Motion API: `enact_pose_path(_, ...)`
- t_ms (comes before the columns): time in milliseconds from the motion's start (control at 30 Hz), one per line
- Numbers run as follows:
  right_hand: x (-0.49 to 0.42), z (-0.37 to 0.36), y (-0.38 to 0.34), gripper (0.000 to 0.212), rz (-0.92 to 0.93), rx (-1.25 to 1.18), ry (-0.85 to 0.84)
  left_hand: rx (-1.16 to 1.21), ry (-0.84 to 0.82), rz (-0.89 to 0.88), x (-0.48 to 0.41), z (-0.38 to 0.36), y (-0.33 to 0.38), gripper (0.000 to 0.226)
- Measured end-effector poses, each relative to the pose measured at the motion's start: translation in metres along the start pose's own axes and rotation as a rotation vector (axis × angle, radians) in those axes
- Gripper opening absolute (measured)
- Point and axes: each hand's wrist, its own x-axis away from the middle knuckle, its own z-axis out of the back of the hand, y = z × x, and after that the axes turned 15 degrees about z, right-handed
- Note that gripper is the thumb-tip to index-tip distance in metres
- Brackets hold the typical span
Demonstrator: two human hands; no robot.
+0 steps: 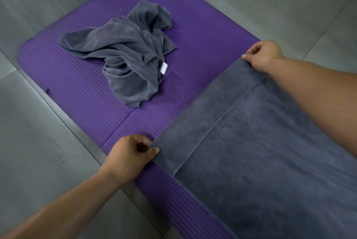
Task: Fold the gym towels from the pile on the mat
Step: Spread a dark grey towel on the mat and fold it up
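A flat grey terry gym towel [251,142] lies spread on a ribbed purple foam mat [202,32]. The left hand [131,151] and right hand [264,55], well apart, each pinch 1 far corner. A crumpled grey towel pile [123,55] sits beyond.

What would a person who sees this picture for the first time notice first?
The left hand and the right hand each pinch a corner of a grey towel spread flat over the near end of the purple mat. Further away, a crumpled towel pile lies on the mat.
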Motion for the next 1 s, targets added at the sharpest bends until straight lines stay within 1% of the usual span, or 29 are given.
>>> enact_pose_path(67,-0.002,0.001,-0.005,0.009,0.024,-0.037,0.06,0.074,0.032,0.021,0.001,-0.002,-0.003,0.016)
enact_pose_path(133,-0.006,0.004,-0.015,0.01,0.055,-0.103,0.145,0.157,0.101,0.019,0.002,-0.004,-0.005,0.02)
enact_pose_path(200,-0.01,0.008,-0.025,0.013,0.082,-0.237,0.21,0.241,0.189,0.001,0.004,-0.001,-0.006,0.02)
enact_pose_path(267,-0.01,0.014,-0.037,0.022,0.092,-0.434,0.258,0.278,0.299,-0.039,0.007,0.007,-0.006,0.02)
enact_pose_path(367,-0.002,0.033,-0.056,0.023,0.092,-0.695,0.269,0.286,0.414,-0.098,0.02,0.02,0.001,0.016)
enact_pose_path(433,0.008,0.05,-0.059,0.021,0.07,-0.809,0.254,0.294,0.418,-0.151,0.035,0.023,0.007,0.015)
enact_pose_path(500,0.023,0.067,-0.049,0.02,0.054,-0.856,0.239,0.213,0.404,-0.226,0.055,0.019,0.01,0.013)
enact_pose_path(600,0.06,0.089,-0.019,0.022,0.047,-0.795,0.23,-0.02,0.351,-0.337,0.09,0.002,0.011,0.014)
enact_pose_path(667,0.093,0.103,0.007,0.022,0.043,-0.757,0.239,-0.127,0.25,-0.428,0.115,-0.014,0.014,0.013)
enact_pose_path(733,0.127,0.122,0.038,0.021,0.055,-0.775,0.236,-0.197,0.13,-0.528,0.14,-0.033,0.021,0.01)
enact_pose_path(833,0.178,0.158,0.081,0.017,0.053,-0.843,0.212,-0.317,-0.026,-0.661,0.174,-0.066,0.035,0.02)
enact_pose_path(933,0.23,0.193,0.127,0.02,0.034,-0.898,0.209,-0.457,-0.161,-0.786,0.207,-0.11,0.053,0.018)
enact_pose_path(1000,0.265,0.21,0.164,0.022,0.01,-0.9,0.233,-0.504,-0.245,-0.855,0.228,-0.149,0.067,0.017)
